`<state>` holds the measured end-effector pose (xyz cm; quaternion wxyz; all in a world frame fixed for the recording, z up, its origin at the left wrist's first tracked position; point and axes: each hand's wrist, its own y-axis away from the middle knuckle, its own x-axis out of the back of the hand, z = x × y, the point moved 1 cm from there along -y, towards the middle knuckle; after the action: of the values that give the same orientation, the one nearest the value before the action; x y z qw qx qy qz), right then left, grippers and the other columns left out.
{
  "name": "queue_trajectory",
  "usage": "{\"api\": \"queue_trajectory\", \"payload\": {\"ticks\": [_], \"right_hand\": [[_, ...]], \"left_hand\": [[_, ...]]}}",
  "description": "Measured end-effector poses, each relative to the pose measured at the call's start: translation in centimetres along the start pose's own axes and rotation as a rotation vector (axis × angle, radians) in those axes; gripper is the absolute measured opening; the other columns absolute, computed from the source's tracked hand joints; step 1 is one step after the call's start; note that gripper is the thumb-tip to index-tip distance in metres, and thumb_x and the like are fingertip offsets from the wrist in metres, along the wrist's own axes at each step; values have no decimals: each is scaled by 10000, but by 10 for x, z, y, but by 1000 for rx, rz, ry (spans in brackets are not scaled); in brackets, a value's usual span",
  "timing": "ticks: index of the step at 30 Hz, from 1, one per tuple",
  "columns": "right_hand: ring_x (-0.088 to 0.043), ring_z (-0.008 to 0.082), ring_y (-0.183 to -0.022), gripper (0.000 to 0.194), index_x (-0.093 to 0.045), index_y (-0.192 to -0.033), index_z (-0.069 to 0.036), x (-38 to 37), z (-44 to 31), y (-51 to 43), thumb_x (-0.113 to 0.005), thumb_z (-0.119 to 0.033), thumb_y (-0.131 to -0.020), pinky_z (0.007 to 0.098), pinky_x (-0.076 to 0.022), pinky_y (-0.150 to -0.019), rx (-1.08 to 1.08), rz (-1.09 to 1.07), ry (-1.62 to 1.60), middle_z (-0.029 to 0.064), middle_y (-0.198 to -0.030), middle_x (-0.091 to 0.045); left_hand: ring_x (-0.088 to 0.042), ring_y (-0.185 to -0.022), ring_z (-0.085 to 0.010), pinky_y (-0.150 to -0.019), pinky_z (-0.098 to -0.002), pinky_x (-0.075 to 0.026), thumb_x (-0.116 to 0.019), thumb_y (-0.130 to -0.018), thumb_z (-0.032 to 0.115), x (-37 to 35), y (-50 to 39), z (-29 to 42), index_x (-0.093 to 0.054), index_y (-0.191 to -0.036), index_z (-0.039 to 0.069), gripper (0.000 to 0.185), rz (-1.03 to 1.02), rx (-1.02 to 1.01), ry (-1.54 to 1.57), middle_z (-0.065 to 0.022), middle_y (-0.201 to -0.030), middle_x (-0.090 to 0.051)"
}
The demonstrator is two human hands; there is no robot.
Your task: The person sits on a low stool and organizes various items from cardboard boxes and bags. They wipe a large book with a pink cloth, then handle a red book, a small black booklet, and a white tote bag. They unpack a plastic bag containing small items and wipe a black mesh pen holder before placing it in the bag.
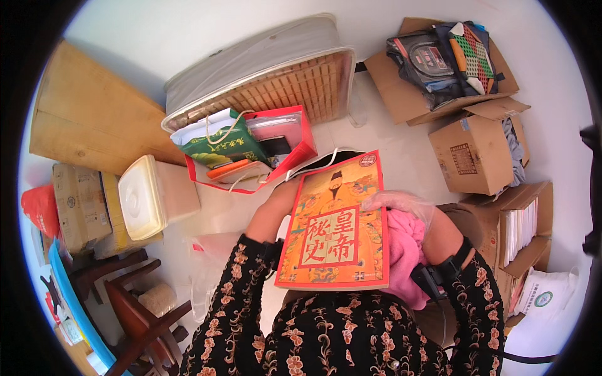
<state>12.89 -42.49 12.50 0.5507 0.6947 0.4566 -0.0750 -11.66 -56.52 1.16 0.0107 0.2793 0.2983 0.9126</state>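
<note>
A thick orange paperback book (335, 225) with a red border and a robed figure on its cover stands tilted before my chest. My right hand (403, 203), in a clear plastic glove, grips its right edge, thumb on the cover. A pink cloth (404, 249) hangs beneath that same hand, beside the book. Of my left arm, the wrist (285, 196) shows at the book's left edge; the hand itself is hidden behind the book. Just beyond the book's top is a bag's dark opening with a white cord handle (335, 157).
A red paper bag (308, 136) holding a green bag and flat items stands ahead. Behind it leans a plastic-covered woven panel (282, 94). Cardboard boxes (470, 155) line the right. On the left are a lidded bin (141, 197) and a dark wooden stool (136, 301).
</note>
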Motion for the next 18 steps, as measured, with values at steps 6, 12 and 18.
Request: {"api": "queue_trajectory", "payload": {"ticks": [6,12,18], "right_hand": [[-606,161,-1045,226,-644,-1031,2,11,8,-22,-674,-89,-826,297,-451,-982,-63,-72,-207,80,-1067,-663],[-594,142,-1042,204,-644,-1013,-33,6,-11,-38,-665,-128,-834,279,-454,-957,48,-89,153,47,-1064,-648],[-618,146,-997,298,-646,-1076,-23,-18,-14,-31,-677,-176,-822,277,-468,-935,-49,-40,88,60,-1085,-656]], "left_hand": [[-565,-1144,-385,-948,-396,-450,-619,-891,261,30,31,13,-389,-1405,60,598,11,12,-97,-261,-1236,-576],[-544,-1155,-398,-965,-424,-442,-592,-859,73,24,34,28,-388,-1400,66,578,-12,11,-283,-252,-1233,-569],[-492,-1228,-374,-1022,-395,-410,-557,-815,-43,21,39,28,-465,-1346,23,542,79,-142,-239,-242,-1293,-522]]}}
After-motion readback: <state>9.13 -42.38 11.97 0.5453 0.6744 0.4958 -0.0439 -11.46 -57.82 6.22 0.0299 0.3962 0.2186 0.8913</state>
